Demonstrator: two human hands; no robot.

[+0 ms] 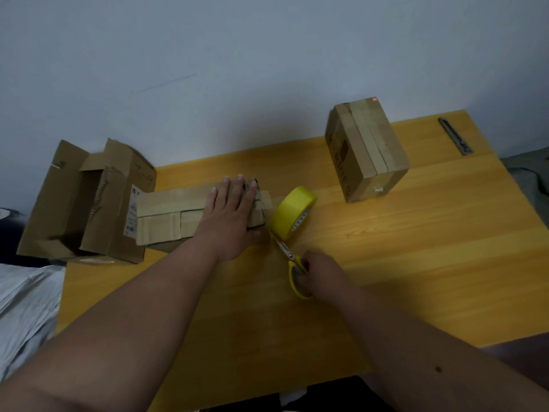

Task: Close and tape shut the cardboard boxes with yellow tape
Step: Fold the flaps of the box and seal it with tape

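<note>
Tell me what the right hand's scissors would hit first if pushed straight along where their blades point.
Probably the yellow tape roll: the scissors in the right hand aim up-left at its lower edge, beside the flat box. Depth is uncertain.
</note>
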